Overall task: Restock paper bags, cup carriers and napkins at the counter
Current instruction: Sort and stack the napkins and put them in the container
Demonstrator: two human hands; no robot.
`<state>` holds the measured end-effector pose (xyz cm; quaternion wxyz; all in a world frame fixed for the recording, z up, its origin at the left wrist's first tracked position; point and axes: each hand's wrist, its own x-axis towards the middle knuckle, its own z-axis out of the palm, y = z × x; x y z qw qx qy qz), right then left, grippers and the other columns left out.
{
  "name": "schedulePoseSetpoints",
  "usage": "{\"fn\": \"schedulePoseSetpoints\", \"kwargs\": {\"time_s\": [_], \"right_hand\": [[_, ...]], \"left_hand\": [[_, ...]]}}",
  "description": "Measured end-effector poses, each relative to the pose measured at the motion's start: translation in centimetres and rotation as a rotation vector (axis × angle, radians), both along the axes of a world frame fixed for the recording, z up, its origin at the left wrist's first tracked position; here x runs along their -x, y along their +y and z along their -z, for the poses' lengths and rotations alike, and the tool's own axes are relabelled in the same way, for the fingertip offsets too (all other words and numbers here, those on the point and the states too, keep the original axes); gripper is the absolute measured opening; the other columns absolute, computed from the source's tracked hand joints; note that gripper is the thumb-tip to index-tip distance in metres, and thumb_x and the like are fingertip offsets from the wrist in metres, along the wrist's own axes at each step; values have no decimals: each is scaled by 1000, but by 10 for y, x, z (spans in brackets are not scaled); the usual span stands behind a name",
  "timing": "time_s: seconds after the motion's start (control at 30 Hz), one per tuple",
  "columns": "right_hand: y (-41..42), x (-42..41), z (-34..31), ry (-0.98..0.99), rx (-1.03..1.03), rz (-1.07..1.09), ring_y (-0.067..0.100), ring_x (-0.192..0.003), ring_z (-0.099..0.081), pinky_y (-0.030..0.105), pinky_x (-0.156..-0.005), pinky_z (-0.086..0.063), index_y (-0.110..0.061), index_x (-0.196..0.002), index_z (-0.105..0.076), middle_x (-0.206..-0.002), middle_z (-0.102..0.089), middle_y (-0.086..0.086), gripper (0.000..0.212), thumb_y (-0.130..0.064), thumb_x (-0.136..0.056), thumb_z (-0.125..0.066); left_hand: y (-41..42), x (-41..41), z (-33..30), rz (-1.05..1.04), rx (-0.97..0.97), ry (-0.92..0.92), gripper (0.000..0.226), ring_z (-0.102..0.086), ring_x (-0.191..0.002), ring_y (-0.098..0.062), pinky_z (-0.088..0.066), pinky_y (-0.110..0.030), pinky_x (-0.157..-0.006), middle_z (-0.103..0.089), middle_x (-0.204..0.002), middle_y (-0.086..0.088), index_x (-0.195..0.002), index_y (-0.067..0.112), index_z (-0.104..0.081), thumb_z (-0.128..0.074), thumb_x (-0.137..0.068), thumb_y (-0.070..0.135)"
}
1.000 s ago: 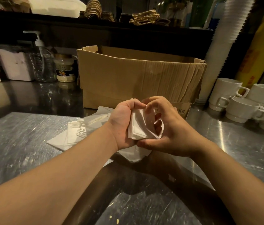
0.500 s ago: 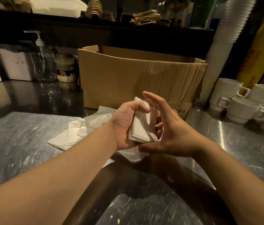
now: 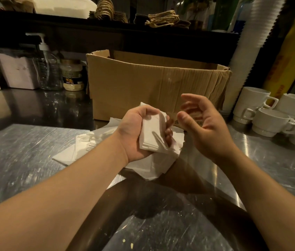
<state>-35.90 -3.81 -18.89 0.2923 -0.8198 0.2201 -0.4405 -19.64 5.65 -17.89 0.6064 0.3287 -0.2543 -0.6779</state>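
Observation:
My left hand [image 3: 134, 134] grips a small stack of folded white napkins [image 3: 152, 134] above the steel counter. A short gap to the right, my right hand [image 3: 201, 127] is open, palm turned toward the stack, holding nothing. Under both hands lies a loose pile of napkins [image 3: 148, 169] and a clear plastic wrapper with more napkins [image 3: 83, 145]. Behind them stands an open brown cardboard box [image 3: 152, 84]; its inside is hidden. Paper bags with twine handles [image 3: 163, 19] lie on the dark shelf at the back.
White mugs [image 3: 270, 122] are stacked at the right, beside a tall column of white cups [image 3: 251, 42]. At the back left stand a pump bottle [image 3: 47, 69], a jar [image 3: 72, 77] and white containers [image 3: 16, 73]. The steel counter [image 3: 25, 160] spreads left and toward me.
My right hand has let go of the napkin stack and moved off to the right, opening. My left hand still holds the stack, now turned more upright.

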Motion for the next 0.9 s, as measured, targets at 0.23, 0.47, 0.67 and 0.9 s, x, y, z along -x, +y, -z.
{"fn": "schedulePoseSetpoints", "kwargs": {"time_s": [0.23,0.47,0.67,0.9], "right_hand": [[-12,-2,6,43,-39,159,1,-89,-64,25,-77,-58,-29,-105,-66,-96,-67,-13,9,-28,-96,-67],[-22,-9,20,457,-72,266,9,-94,-60,32,-83,-57,-30,-114,-67,-107,-62,-10,34,-44,-85,-78],[-32,-20,26,830,-53,317,25,-124,-52,50,-105,-49,-34,-144,-49,-142,-55,-4,75,-69,-81,-69],[-31,-20,26,771,-28,297,20,-107,-58,42,-98,-51,-27,-115,-69,-124,-65,-5,25,-41,-95,-65]], "left_hand": [[-3,-10,0,-108,20,139,45,-52,-73,-21,-41,-29,-72,-61,-93,-11,-123,9,-54,-54,-91,40],[-5,-19,1,-148,15,160,42,-52,-73,-20,-40,-27,-73,-60,-94,-9,-117,10,-58,-54,-91,43],[-7,-19,3,-175,-16,141,43,-55,-73,-20,-43,-27,-73,-62,-94,-8,-120,13,-60,-55,-91,44],[-7,-19,5,-169,-33,138,40,-54,-72,-19,-42,-26,-72,-62,-93,-8,-115,12,-61,-56,-90,43]]}}
